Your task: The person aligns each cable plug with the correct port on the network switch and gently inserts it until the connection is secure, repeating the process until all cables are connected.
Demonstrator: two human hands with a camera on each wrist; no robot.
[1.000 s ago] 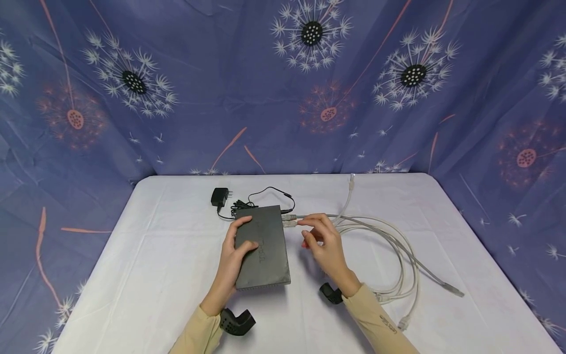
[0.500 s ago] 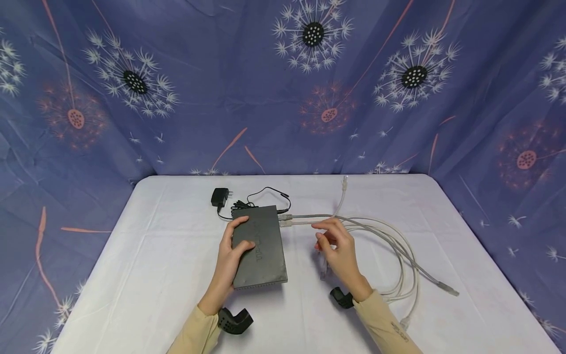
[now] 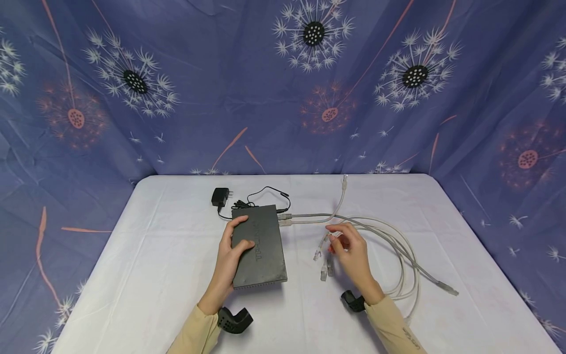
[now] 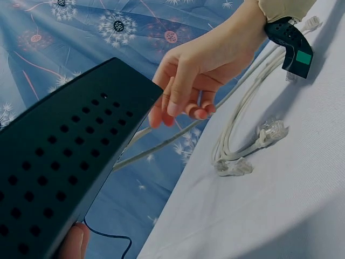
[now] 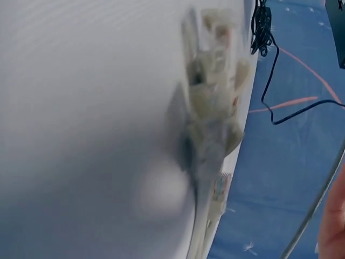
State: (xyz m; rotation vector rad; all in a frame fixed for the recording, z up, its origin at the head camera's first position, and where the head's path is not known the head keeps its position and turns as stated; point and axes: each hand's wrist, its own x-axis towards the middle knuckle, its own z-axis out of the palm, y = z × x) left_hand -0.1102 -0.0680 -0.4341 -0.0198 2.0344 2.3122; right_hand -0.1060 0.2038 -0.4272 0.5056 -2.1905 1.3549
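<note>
My left hand (image 3: 231,255) grips a flat black network switch (image 3: 265,265) by its left side, thumb across the top face and fingers around the edge. Two network cable plugs (image 3: 285,222) sit at its right side, near the far end. A vented wall of the switch (image 4: 59,145) fills much of the left wrist view. To the right, my right hand (image 3: 353,255) hovers with loosely curled fingers and nothing seen between them. Loose clear plugs (image 3: 324,272) lie on the table just left of and below it. Blurred plugs (image 5: 210,97) show large in the right wrist view.
Coiled pale network cable (image 3: 411,260) spreads over the right side of the white table (image 3: 155,255). One cable end (image 3: 344,182) points to the back edge. A black power adapter (image 3: 219,196) with a bundled cord (image 3: 244,204) lies behind the switch.
My right hand has drawn back to the right, away from the plugs at the switch, uncovering loose plugs on the table. The switch in my left hand has shifted slightly left.
</note>
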